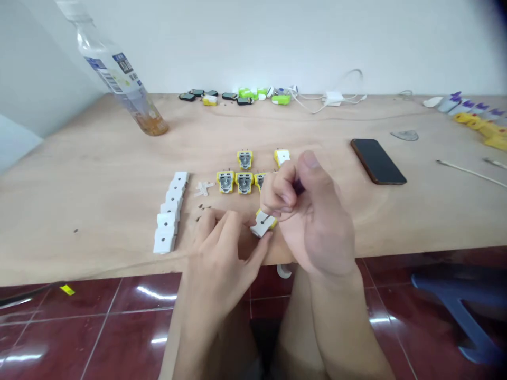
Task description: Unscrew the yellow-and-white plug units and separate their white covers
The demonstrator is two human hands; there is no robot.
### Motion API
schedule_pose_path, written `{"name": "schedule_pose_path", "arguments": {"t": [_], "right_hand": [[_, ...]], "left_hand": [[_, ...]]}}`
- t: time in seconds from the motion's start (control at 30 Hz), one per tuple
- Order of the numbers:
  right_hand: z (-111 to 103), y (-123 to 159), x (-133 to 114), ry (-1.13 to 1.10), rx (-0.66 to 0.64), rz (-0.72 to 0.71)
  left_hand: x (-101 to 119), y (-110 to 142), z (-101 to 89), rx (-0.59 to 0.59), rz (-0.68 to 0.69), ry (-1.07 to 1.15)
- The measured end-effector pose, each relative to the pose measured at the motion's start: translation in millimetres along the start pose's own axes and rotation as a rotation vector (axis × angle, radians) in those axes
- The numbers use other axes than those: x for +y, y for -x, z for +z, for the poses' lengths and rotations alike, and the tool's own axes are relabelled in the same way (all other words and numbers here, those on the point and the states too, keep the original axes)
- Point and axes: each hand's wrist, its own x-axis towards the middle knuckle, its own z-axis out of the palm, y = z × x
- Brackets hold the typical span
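My left hand [222, 243] rests low over the table, its fingers bent and its thumb against the edge of a white and yellow plug [262, 224]. A fingertip shows at the plug's other side. Just beyond those knuckles lie small dark screws [200, 206]. My right hand [312, 216] is raised above the plug, fingers curled closed around something dark, mostly hidden. Several open yellow plug halves [244, 182] with grey insides stand in rows behind. One plug [282, 157] there has a white cover. White plug covers [166, 224] form a column at left, near small white strips [204, 188].
A tall drink bottle [130, 89] stands at back left. Along the wall lie dark and green plug-like pieces [245, 97] and a white cable with an adapter [333, 98]. A phone [378, 161] lies at right, with yellow and purple-tipped items [475, 113] beyond. A blue stool [463, 301] stands below.
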Motion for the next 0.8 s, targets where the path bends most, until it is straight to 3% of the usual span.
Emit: {"name": "schedule_pose_path", "arguments": {"t": [0.4,0.8], "right_hand": [[21,18,-10,0.397,0.019,-0.11],[10,-1,1,0.198,0.022,-0.021]], "left_hand": [[3,-6,-3.8,-0.071,-0.012,0.021],[-3,-4,-4.3,-0.142,0.018,0.187]]}}
